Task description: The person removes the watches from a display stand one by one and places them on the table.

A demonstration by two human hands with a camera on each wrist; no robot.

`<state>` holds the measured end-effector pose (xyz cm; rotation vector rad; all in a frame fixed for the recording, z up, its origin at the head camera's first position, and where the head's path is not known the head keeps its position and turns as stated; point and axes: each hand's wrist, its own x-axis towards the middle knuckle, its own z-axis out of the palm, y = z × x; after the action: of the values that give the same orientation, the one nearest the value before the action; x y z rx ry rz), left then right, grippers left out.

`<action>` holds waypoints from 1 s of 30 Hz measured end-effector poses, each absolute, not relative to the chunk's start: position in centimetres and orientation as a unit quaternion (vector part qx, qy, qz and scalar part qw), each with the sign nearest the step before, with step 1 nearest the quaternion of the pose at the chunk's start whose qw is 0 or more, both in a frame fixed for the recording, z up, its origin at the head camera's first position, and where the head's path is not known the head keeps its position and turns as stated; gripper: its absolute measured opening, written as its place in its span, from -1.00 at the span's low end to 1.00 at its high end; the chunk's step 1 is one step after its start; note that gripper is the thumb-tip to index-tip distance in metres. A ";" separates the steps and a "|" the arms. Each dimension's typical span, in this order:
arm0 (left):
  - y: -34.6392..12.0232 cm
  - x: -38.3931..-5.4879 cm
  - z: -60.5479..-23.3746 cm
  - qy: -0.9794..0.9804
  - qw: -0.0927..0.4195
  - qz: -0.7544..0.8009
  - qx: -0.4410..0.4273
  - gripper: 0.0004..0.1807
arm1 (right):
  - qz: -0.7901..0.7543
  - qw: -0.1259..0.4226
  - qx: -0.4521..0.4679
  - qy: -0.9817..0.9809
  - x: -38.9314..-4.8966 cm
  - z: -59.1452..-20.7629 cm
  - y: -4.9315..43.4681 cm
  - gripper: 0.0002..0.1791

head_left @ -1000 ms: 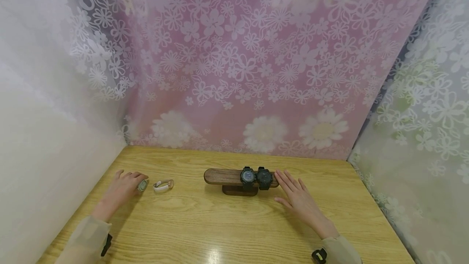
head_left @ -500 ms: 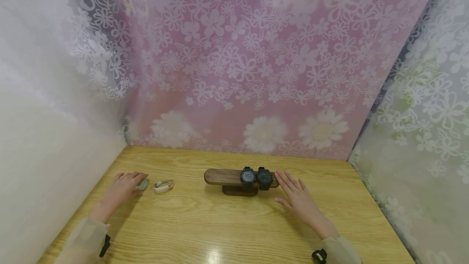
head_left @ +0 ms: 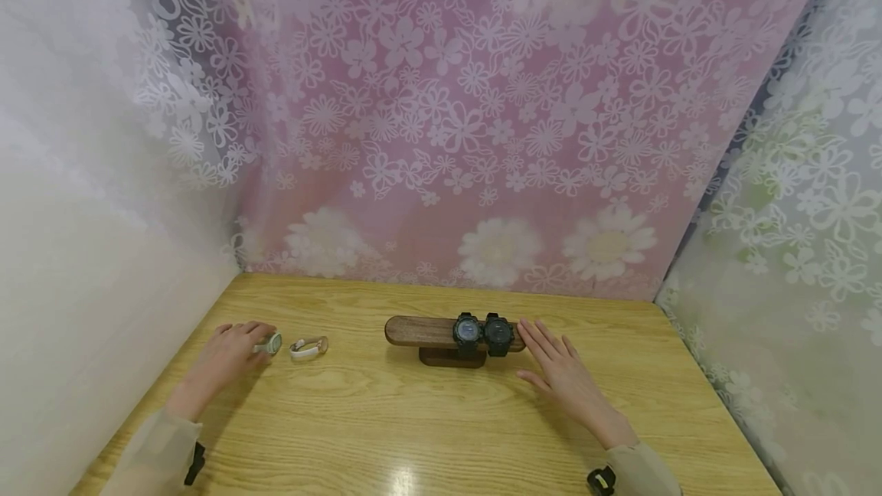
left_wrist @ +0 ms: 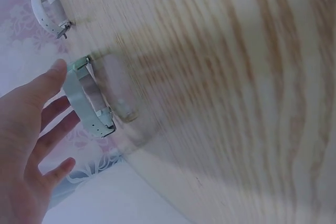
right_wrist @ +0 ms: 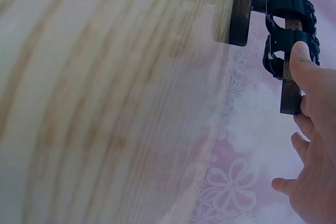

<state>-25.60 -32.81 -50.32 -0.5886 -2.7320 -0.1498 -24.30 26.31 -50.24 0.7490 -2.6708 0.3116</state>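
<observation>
In the head view my left hand (head_left: 230, 354) is at the left of the table, fingers spread beside a mint-green wristwatch (left_wrist: 81, 98). That watch stands on edge, its strap looped. In the left wrist view one fingertip lies close to the watch case; whether it touches is unclear. A white-strapped wristwatch (head_left: 308, 348) lies to its right. My right hand (head_left: 568, 385) rests, fingers extended, against the right end of a dark wooden watch stand (head_left: 416, 331). Two black wristwatches, one with a lighter dial (head_left: 467, 330) and one darker (head_left: 498, 333), encircle its bar.
The wood-grain table (head_left: 386, 427) spans the area between both arms. A pink floral curtain (head_left: 441, 136) rises behind it. Pale walls stand at left (head_left: 103, 213) and right (head_left: 813, 289).
The mint-green watch has turned and shifted slightly right, showing more beside my left hand, which has drawn slightly left. My right hand and the stand hold still.
</observation>
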 end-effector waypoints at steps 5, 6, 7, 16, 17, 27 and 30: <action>-32.6 -25.7 -50.1 -0.951 0.220 -0.048 -0.213 -0.58 | 0.112 0.170 0.262 -0.943 -24.3 -50.2 26.3 -0.07; -32.5 -25.6 -50.1 -0.949 0.229 -0.048 -0.213 -0.58 | 0.112 0.170 0.262 -0.943 -24.3 -50.2 26.3 -0.07; -32.4 -25.6 -50.0 -0.947 0.238 -0.047 -0.212 -0.57 | 0.111 0.170 0.262 -0.944 -24.3 -50.2 26.2 -0.07; -30.7 -25.5 -49.3 -0.930 0.292 -0.034 -0.219 -0.53 | 0.110 0.176 0.266 -0.941 -24.4 -50.3 26.3 -0.04; -30.4 -25.5 -49.2 -0.929 0.296 -0.032 -0.221 -0.50 | 0.109 0.176 0.266 -0.942 -24.3 -50.3 26.3 -0.05; -26.5 -26.5 -49.1 -0.922 0.321 -0.025 -0.215 -0.05 | 0.104 0.163 0.260 -0.946 -24.4 -50.2 26.3 -0.09; -25.0 -26.7 -49.1 -0.915 0.334 -0.035 -0.222 -0.07 | 0.105 0.163 0.260 -0.946 -24.3 -50.2 26.3 -0.09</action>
<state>-26.71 -24.97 -49.05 -0.5791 -2.3887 -0.0926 -24.34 26.32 -50.20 0.7410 -2.6973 0.3003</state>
